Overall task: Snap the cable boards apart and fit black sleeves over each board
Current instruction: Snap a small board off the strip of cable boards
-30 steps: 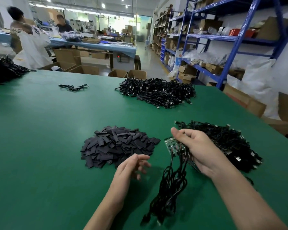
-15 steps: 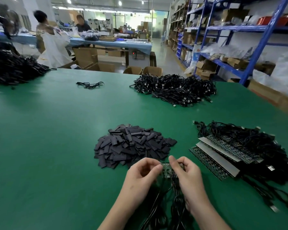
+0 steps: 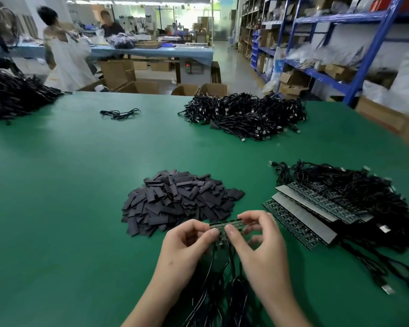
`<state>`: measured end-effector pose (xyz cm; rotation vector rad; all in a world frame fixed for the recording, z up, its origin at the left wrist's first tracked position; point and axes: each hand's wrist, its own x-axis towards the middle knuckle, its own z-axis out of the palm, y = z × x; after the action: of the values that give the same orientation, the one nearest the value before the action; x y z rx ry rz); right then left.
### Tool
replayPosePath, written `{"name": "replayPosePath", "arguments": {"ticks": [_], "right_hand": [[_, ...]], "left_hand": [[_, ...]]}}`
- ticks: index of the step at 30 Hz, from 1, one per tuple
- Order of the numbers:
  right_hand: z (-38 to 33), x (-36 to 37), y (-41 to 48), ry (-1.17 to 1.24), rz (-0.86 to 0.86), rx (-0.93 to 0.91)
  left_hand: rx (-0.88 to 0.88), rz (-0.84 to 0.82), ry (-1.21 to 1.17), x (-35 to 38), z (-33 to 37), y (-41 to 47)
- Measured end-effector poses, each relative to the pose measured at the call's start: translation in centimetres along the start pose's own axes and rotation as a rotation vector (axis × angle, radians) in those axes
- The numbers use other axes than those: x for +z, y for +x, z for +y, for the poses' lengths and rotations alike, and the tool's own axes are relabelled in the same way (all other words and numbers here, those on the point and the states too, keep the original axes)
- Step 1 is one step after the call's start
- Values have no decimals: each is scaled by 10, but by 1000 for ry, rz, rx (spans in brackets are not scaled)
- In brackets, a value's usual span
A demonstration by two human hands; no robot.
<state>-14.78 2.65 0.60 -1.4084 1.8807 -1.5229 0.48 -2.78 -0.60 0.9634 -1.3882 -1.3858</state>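
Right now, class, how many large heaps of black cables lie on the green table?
3: the left heap at the far edge, the centre heap farther back, and the right heap by the board strips. More may lie out of frame.

Left hand [image 3: 184,253] and right hand [image 3: 261,250] are bare, forearms too.
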Motion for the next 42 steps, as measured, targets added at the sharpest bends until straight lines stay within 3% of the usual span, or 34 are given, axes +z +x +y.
{"name": "replayPosePath", "arguments": {"ticks": [2, 6, 8, 10, 13, 18, 21, 23, 25, 27, 31, 35, 37, 42], "right_hand": [[-6, -2, -3, -158, 57, -198], [-17, 0, -11, -280, 81, -316], [-18, 5, -15, -327, -6, -316], [-18, 8, -17, -270, -141, -192], [-16, 6, -13, 19, -250, 56], [-11, -4, -3, 461, -213, 370], [-17, -13, 0, 807, -277, 525], [-22, -25, 0, 1066, -340, 601], [-26, -37, 0, 1154, -400, 535], [-33, -41, 0, 1080, -502, 437], [-25, -23, 3, 1052, -404, 590], [-17, -12, -1, 547, -289, 411], [-13, -14, 1, 438, -273, 359], [-8, -11, 2, 364, -427, 304]], "left_hand": [[31, 57, -5, 0, -1, -1], [81, 153, -24, -2, 3, -2], [87, 152, -13, -4, 6, -2], [86, 69, 49, -4, 9, -4], [140, -31, 175, -1, 10, -5], [351, 21, 326, 2, 11, -8], [261, 80, 135, 1, 14, -9], [153, 29, -51, 1, 15, -9], [63, -31, -167, 1, 16, -9], [12, -59, -219, 3, 16, -9], [8, -80, -173, 5, 13, -9], [22, -85, -64, 2, 15, -8], [25, -85, 23, 1, 16, -7], [10, -124, 52, -1, 16, -6]]}}
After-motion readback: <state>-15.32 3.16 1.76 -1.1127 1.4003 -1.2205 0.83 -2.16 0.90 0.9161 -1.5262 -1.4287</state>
